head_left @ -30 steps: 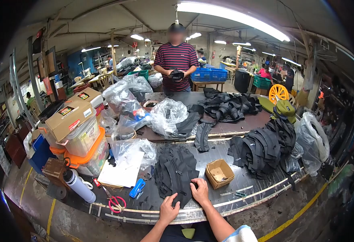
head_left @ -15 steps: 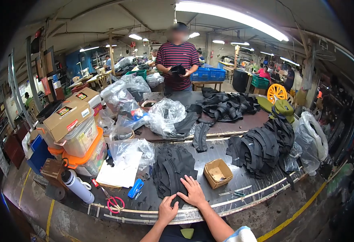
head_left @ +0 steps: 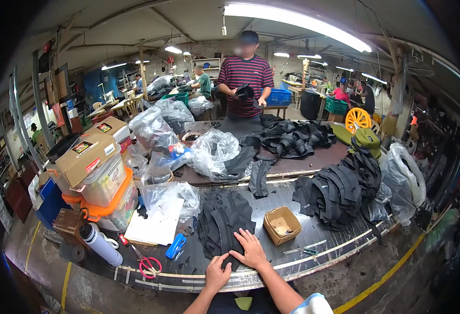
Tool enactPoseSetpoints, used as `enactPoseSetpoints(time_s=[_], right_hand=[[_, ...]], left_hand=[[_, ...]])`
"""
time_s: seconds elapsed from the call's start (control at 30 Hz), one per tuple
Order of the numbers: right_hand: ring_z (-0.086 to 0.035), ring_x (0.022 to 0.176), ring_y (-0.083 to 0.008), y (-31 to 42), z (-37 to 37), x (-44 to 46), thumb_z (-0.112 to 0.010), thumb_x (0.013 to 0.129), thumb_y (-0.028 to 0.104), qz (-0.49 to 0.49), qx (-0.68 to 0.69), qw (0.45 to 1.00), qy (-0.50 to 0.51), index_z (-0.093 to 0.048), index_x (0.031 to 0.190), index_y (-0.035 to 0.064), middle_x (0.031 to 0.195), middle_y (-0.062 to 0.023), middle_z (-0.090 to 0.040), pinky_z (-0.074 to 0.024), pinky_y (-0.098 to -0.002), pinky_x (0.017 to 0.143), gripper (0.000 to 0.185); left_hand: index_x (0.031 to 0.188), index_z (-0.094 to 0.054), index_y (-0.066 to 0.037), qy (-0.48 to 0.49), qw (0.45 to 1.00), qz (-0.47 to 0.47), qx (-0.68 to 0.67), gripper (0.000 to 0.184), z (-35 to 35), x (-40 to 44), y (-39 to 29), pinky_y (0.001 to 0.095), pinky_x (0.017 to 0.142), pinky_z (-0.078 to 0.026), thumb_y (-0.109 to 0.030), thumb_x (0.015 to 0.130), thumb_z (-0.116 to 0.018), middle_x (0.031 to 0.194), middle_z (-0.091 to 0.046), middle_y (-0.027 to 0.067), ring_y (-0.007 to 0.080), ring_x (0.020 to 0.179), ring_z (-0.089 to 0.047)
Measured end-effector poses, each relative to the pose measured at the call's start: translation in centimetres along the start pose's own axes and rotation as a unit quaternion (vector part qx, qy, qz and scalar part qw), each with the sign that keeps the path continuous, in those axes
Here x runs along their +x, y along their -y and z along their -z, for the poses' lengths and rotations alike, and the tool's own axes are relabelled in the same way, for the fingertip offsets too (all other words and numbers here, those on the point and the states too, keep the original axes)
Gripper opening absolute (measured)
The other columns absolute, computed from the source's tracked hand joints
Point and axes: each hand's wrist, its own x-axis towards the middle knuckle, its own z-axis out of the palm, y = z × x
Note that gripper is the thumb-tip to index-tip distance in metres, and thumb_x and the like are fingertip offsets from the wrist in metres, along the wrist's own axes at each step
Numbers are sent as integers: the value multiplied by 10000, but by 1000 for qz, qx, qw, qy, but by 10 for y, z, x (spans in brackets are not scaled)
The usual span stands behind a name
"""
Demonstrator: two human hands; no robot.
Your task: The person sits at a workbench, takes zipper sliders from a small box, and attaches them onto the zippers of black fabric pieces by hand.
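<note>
A pile of black fabric pieces (head_left: 220, 217), some of them curved strips, lies on the dark table in front of me. My right hand (head_left: 251, 250) rests flat on its near right part, fingers spread. At the pile's near edge my left hand (head_left: 217, 274) is closed, its fingers curled and its thumb and index finger pressed at the edge of a black piece. The index fingertip almost meets my right thumb. What lies under both palms is hidden.
Left of the pile are a blue stapler (head_left: 176, 246), pink-handled scissors (head_left: 149, 267), white paper (head_left: 156, 222) and a bottle (head_left: 101, 244). To the right stand a small cardboard box (head_left: 282, 226) and a larger black heap (head_left: 332, 196). Across the table stands a person (head_left: 245, 78).
My hands and the pile stay in place. The person across has shifted right, with hands farther apart around black pieces. A seated worker in green now shows behind.
</note>
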Motion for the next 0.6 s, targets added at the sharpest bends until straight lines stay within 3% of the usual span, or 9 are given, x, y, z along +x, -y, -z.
enactPoseSetpoints(time_s=[0.6], right_hand=[[-457, 1479, -372, 0, 1, -1, -762, 894, 498, -8, 13, 1000, -10, -545, 1528, 136, 1614, -133, -485, -363, -506, 1213, 761]], left_hand=[[1237, -722, -24, -1, 1000, -6, 3, 354, -3, -1, 8, 340, 671, -529, -87, 890, -699, 1064, -702, 126, 275, 760, -652]])
